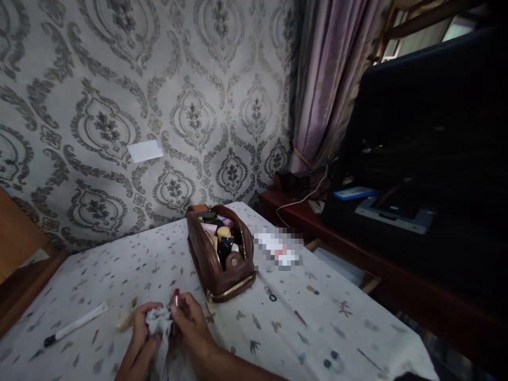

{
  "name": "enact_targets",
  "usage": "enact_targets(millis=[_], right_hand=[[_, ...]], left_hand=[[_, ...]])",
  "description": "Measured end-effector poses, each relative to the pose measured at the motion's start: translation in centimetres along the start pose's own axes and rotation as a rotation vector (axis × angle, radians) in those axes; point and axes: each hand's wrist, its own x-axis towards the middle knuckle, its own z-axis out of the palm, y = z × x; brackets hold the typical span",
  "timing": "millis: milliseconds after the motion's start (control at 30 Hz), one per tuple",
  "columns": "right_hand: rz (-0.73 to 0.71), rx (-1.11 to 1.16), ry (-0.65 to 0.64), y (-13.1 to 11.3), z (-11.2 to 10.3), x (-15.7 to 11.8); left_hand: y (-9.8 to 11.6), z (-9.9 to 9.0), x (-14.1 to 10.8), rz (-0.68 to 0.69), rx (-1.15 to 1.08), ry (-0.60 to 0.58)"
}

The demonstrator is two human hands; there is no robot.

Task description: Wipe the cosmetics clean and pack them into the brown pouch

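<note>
My left hand [143, 334] is closed on a crumpled white wipe [159, 320], whose loose end hangs down between the hands. In my right hand [194, 324], close beside the wipe, a small slim lipstick [176, 297] stands roughly upright, dark red at its top. Its lower part is hidden by my fingers. Just beyond the hands sits a brown leather makeup bag [198, 259], unzipped and full of cosmetics. A yellow sponge [224, 233] shows among them.
A patterned white cloth covers the table [273, 338]. To the left lie a white stick-like item with a black end [75, 324] and a blurred beige item [126, 319]. A blurred-out packet [280, 248] lies right of the bag. A dark red cabinet with a television [416, 132] stands at the right.
</note>
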Motion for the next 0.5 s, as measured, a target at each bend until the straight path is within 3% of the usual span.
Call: enact_targets(millis=[100,233,367,500], right_hand=[[-0.06,-0.074,0.038,0.0,-0.4,0.4],[-0.032,-0.064,0.027,-0.4,-0.5,0.7],[0.053,0.001,-0.044,-1.0,-0.3,0.9],[0.058,0.084,0.024,-1.5,-0.3,1.0]], left_hand=[[-0.4,0.3,-0.4,0.009,-0.039,-0.042],[-0.7,-0.1,-0.1,-0.028,-0.053,-0.061],[-0.2,-0.5,0.5,-0.072,-0.091,0.003],[0.9,-0.6,1.0,-0.043,-0.055,0.068]])
